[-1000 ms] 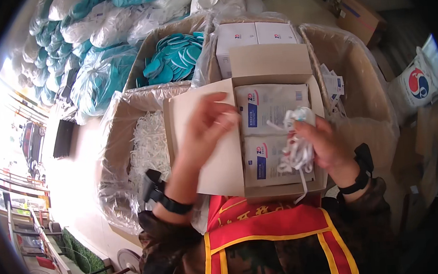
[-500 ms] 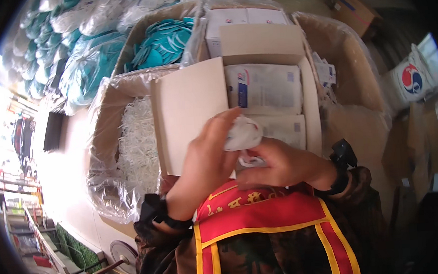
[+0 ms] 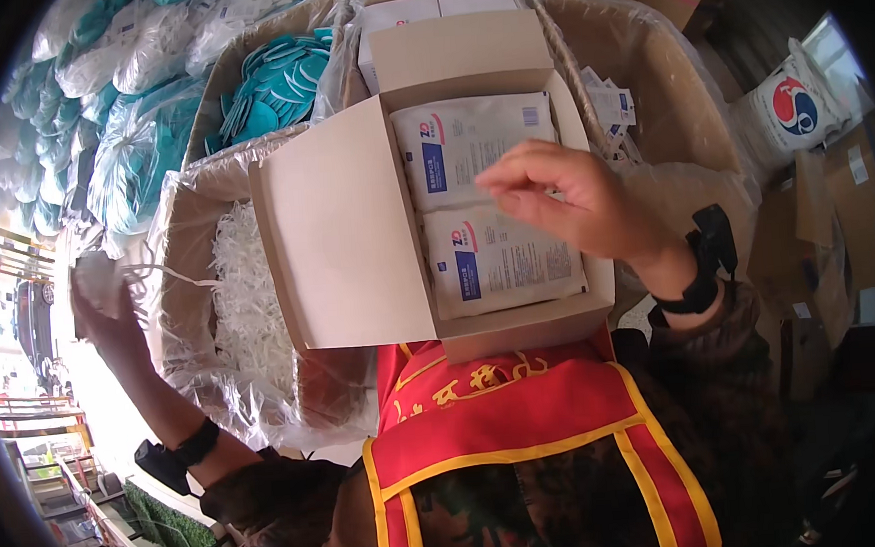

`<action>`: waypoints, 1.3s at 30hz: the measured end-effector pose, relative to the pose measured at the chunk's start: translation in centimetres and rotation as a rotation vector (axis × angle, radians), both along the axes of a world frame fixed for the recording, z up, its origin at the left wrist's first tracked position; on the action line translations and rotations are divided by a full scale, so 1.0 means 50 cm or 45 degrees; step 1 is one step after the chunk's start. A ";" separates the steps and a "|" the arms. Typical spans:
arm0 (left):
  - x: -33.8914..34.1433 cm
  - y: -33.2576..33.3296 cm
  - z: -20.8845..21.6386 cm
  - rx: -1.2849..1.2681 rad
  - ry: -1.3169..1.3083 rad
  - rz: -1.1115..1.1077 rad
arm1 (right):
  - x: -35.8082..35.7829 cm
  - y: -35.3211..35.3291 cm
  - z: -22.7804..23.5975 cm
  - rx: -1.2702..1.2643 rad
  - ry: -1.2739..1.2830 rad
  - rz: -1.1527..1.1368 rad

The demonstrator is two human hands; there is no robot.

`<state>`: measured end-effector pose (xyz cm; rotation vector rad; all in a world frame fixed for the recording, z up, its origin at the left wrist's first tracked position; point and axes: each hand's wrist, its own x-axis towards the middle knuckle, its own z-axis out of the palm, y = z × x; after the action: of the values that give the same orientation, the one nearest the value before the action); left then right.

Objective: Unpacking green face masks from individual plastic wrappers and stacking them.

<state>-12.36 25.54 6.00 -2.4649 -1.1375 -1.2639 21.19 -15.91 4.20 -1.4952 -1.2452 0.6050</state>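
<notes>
My left hand [image 3: 118, 318] is stretched out to the far left, closed on a crumpled white bundle [image 3: 99, 266]. Motion smears the bundle, and thin white strings trail from it to the right; its kind is unclear. Over an open cardboard box [image 3: 345, 229], my right hand [image 3: 578, 200] hovers with its fingers loosely bent and nothing visible in them. Two stacks of flat white packets with blue and red print lie in the box, one a far packet [image 3: 489, 135], the other a near packet [image 3: 507, 259].
Left of the box stands a plastic-lined carton [image 3: 179, 219] of white stringy strips [image 3: 243, 285]. Behind are a carton of teal discs [image 3: 281, 83] and white boxes [image 3: 476, 2]. A lined carton [image 3: 657, 90] at the right holds small packets [image 3: 610, 102]. Stuffed bags [image 3: 149, 141] pile up far left.
My left hand has swung from above the box out to the far left with the white bundle. My right hand has parted from it and moved up and right over the packets.
</notes>
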 end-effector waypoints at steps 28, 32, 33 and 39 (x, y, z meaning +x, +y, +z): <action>0.430 -0.481 -0.057 -1.322 0.040 -1.407 | 0.005 0.001 0.011 0.019 -0.644 -0.337; 0.431 -0.519 -0.056 -1.295 -0.123 -1.357 | -0.003 -0.004 0.012 0.081 -0.466 -0.364; 0.428 -0.526 -0.055 -1.353 -0.150 -1.307 | -0.002 0.000 0.011 0.076 -0.464 -0.368; 0.418 -0.503 -0.088 -1.503 -0.373 -1.366 | -0.002 0.032 -0.001 0.195 -0.653 -0.261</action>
<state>8.52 0.38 1.61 -4.2671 -0.5775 -1.3594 21.09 -14.32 4.17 -1.6764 -1.4567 -0.0198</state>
